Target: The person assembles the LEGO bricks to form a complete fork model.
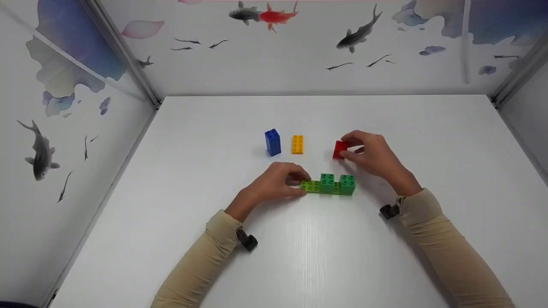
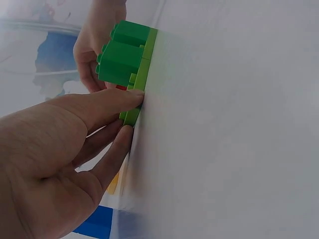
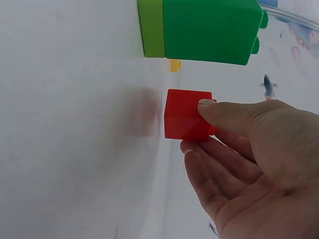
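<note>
My left hand (image 1: 276, 183) pinches the left end of a flat light-green toy brick base (image 1: 311, 187) lying on the table. Two taller green bricks (image 1: 327, 183) stand on that base, side by side with a small gap, toward its right end. Behind and just right of it, my right hand (image 1: 373, 155) holds a small red brick (image 1: 339, 150) between thumb and fingers. In the right wrist view the red brick (image 3: 187, 114) seems a little off the tabletop, its studs toward the palm.
Farther back on the white table (image 1: 325, 252) stand a tall blue brick (image 1: 272, 142) and, to its right, a flat yellow brick (image 1: 297, 144). White panels printed with fish (image 1: 355, 36) enclose the table at the back and sides.
</note>
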The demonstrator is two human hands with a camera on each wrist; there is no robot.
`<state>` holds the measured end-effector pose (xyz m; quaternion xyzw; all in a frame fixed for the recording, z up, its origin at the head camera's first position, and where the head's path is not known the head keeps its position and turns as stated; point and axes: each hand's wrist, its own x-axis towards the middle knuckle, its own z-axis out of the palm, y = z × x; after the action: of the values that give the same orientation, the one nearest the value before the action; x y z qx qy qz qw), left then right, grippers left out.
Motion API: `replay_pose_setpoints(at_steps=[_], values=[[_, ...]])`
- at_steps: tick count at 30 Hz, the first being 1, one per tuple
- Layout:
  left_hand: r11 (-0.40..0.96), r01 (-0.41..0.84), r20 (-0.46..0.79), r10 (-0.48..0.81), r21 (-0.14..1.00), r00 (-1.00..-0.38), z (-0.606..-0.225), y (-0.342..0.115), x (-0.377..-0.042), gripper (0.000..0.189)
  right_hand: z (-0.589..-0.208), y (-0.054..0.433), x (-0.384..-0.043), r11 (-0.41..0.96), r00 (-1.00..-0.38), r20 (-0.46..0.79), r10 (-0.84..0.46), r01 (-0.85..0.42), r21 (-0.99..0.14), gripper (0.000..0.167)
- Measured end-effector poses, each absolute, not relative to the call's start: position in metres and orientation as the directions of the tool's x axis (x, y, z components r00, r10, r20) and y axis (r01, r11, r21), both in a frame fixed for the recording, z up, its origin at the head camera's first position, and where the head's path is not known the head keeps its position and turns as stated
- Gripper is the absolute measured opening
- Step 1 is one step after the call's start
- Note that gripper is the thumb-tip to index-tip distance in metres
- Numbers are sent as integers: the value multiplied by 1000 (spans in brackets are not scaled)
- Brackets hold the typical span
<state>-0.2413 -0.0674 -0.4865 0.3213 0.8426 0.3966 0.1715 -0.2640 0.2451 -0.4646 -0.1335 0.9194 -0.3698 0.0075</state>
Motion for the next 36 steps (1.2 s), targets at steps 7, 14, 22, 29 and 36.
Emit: replay_pose_setpoints(at_steps=[7,14,22,29,36], values=[[495,409,-28,662,766,-749,-488,-69,-242,36,-461,241,-261,680,-956,113,-272,-274,-680,44],[495,397,-34,657,773,-753,-487,-69,-242,34,-452,233,-253,649,-927,157,-339,-352,-675,45],[516,407,-29,644,753,-764,-485,-66,-239,37,-441,223,-241,590,-876,240,-418,-463,-662,42],[514,391,-38,640,764,-767,-485,-66,-238,41,-436,213,-232,546,-845,262,-466,-508,-666,42],[512,389,-36,638,766,-769,-484,-66,-238,44,-434,204,-226,512,-809,264,-524,-548,-662,40]])
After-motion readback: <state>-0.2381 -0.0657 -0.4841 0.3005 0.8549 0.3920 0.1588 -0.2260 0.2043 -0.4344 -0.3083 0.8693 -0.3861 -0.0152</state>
